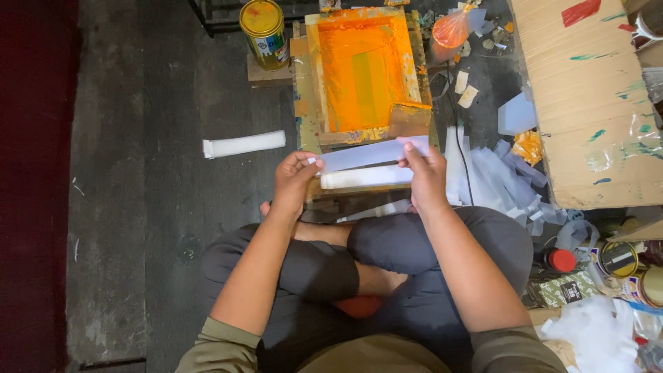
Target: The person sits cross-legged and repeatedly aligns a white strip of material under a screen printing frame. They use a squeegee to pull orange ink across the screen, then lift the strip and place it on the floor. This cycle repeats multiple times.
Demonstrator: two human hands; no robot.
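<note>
**Pale strip held at both ends before the orange printing frame**

Head view: a person sits cross-legged on a dark floor, looking down at both hands. The left hand pinches one end of a pale bluish strip between thumb and fingertips; the right hand pinches the other end, so the strip hangs level between them, just above a stack of white strips lying at the near edge of the low wooden stand.

Right behind the strip stands a wooden screen frame, its mesh thick with orange ink, a paler rectangle showing in the middle. A squeegee-like block rests at its near right corner.

By my reading, one sheet has been lifted from the stack and is being lined up; setting it down would call for both ends to be lowered evenly and square to the frame.

Containers: a yellow tin stands closed, left of the frame; an orange-filled plastic bag lies to the right. More lidded tins crowd the lower right, contents hidden. A further bundle of white strips lies on the floor, well apart to the left.
</note>
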